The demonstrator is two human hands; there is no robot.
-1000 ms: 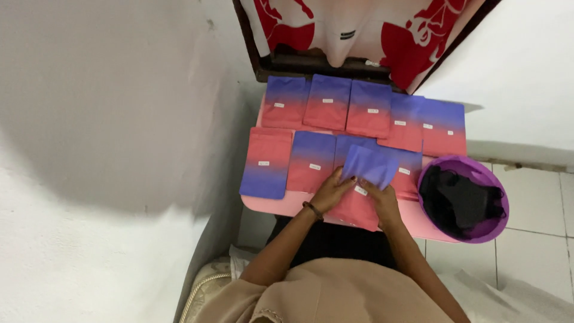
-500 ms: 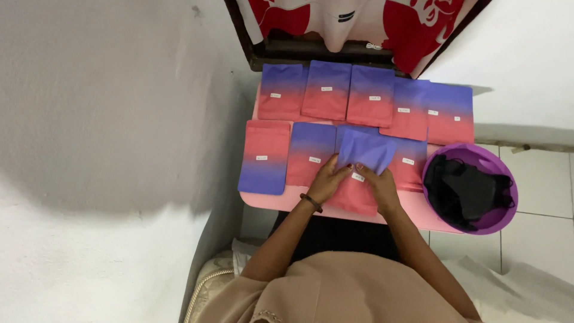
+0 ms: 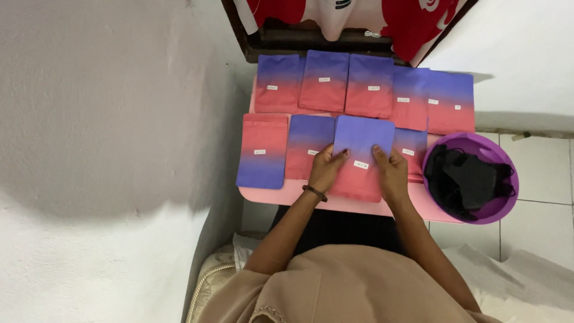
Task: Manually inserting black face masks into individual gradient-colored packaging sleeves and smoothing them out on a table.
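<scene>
A flat pouch [image 3: 360,143], purple at the far end and red at the near end with a small white label, lies on the pink table [image 3: 353,206] in front of me. My left hand [image 3: 326,170] rests flat on its left edge, and a dark bracelet sits at that wrist. My right hand [image 3: 391,173] presses its right edge. Both hands lie fingers down on the pouch. Several matching pouches are laid out in two rows around it.
A purple bowl [image 3: 472,215] holding dark fabric stands at the table's right end. A dark wooden frame [image 3: 311,42] with red and white cloth [image 3: 412,24] lies beyond the far row. A white wall is on the left, tiled floor on the right.
The pouch under my hands has been flattened and squared up in the near row. My hands moved apart to its left and right edges.
</scene>
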